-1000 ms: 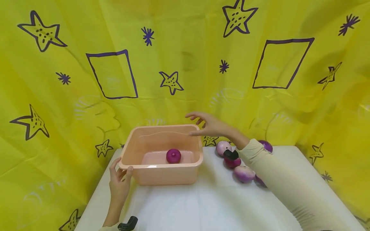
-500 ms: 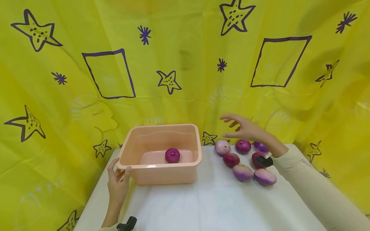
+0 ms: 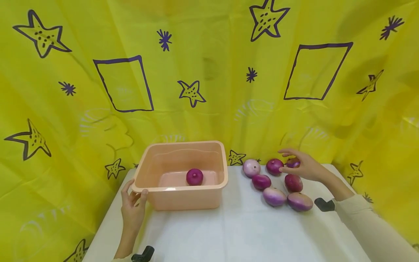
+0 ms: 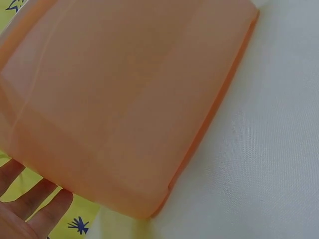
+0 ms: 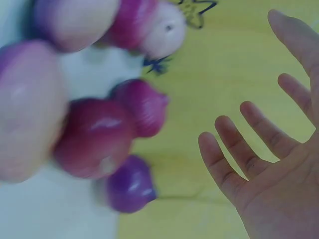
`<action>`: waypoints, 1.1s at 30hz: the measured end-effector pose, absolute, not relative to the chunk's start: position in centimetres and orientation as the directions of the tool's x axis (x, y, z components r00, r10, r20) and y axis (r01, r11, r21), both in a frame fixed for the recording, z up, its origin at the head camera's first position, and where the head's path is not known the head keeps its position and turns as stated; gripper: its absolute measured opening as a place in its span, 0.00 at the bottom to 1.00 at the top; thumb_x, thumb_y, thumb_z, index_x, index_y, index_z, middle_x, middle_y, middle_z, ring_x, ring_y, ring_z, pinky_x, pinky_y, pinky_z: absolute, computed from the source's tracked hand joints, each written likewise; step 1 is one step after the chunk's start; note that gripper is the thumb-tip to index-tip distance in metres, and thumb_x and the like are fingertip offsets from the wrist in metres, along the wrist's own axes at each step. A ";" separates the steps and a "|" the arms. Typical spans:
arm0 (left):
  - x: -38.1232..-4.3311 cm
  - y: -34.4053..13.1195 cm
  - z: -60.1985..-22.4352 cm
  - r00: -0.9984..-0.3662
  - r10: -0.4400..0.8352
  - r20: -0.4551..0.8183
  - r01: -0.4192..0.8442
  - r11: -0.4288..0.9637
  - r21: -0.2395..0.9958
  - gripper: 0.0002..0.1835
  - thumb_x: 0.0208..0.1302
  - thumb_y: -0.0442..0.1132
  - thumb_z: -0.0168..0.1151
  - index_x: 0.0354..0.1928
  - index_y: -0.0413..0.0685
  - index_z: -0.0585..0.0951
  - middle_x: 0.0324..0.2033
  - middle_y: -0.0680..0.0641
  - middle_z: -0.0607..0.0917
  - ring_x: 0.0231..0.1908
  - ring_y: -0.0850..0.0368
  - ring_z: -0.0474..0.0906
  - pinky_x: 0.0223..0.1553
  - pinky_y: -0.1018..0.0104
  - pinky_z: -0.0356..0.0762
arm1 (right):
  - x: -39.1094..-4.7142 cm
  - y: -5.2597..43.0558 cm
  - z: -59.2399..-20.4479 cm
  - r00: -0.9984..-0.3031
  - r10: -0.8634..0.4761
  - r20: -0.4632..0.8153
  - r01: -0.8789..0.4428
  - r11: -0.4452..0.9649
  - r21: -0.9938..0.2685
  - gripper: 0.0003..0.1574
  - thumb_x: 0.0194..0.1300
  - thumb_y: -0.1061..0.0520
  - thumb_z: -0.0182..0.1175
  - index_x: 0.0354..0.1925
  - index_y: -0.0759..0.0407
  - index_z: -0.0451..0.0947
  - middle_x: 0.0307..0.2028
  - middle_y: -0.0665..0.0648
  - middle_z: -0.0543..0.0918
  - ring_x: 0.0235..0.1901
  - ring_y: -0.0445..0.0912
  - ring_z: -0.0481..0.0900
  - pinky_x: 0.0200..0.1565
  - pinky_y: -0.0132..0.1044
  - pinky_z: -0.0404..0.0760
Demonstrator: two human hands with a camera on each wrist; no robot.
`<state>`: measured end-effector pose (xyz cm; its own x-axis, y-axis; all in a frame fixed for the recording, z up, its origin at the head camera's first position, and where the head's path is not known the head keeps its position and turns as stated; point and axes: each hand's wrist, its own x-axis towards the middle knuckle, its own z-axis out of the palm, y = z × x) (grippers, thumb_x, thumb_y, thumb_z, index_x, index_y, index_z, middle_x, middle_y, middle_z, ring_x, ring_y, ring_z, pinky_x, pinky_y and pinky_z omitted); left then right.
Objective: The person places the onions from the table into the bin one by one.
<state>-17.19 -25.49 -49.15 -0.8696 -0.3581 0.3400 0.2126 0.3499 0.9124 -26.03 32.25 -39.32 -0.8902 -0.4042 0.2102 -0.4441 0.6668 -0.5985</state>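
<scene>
A peach plastic tub (image 3: 184, 199) stands on the table, one magenta onion (image 3: 194, 177) lying inside it. My left hand (image 3: 133, 209) grips the tub's near left corner, thumb over the rim and fingers along the side. In the left wrist view, fingertips (image 4: 56, 204) touch the tub wall. Above the onions at the back right hovers my right hand (image 3: 304, 166), fingers spread and holding nothing. Partly behind it is a purple onion (image 3: 292, 162); a magenta onion (image 3: 275, 166) and a dark red onion (image 3: 293, 183) are nearby. The right wrist view shows the spread palm (image 5: 279, 189) apart from them.
A pale pink onion (image 3: 251, 168), another magenta onion (image 3: 261, 181) and two purple-and-white ones, the left (image 3: 274, 197) and right (image 3: 300, 202), complete the group. The white-covered table (image 3: 209, 236) meets a yellow curtain (image 3: 222, 65) behind the tub.
My right hand has moved right from over the tub's right rim, then lowered over the onions at the back right. My left hand keeps its hold on the tub.
</scene>
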 end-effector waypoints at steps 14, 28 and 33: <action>-17.0 -25.5 -48.5 -0.876 -0.346 0.338 0.242 0.292 0.925 0.34 0.75 0.35 0.61 0.77 0.52 0.59 0.71 0.36 0.71 0.50 0.74 0.77 0.47 0.83 0.76 | -24.8 37.6 -46.7 -0.949 -0.299 0.098 -0.288 0.702 -0.651 0.42 0.65 0.52 0.72 0.69 0.67 0.68 0.59 0.74 0.77 0.47 0.63 0.83 0.46 0.49 0.84; -16.4 -25.0 -47.5 -0.911 -0.343 0.227 0.176 0.174 0.969 0.36 0.75 0.37 0.61 0.78 0.55 0.57 0.74 0.38 0.66 0.53 0.66 0.76 0.48 0.82 0.76 | -25.1 38.8 -49.4 -0.957 -0.289 0.004 -0.214 0.698 -0.684 0.41 0.65 0.51 0.72 0.68 0.62 0.67 0.55 0.73 0.79 0.45 0.58 0.85 0.49 0.57 0.82; -16.5 -25.0 -47.4 -0.916 -0.348 0.201 0.146 0.179 0.973 0.36 0.75 0.40 0.62 0.78 0.56 0.56 0.75 0.38 0.65 0.58 0.52 0.73 0.48 0.83 0.75 | -25.2 38.8 -49.7 -0.956 -0.292 0.007 -0.217 0.694 -0.686 0.42 0.65 0.52 0.72 0.69 0.63 0.65 0.55 0.74 0.78 0.47 0.61 0.83 0.48 0.57 0.84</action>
<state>-16.48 -24.98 -47.45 -0.9155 -0.3483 0.2013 0.1460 0.1786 0.9730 -25.24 38.81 -49.71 -0.9563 -0.2924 0.0066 -0.2171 0.6943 -0.6862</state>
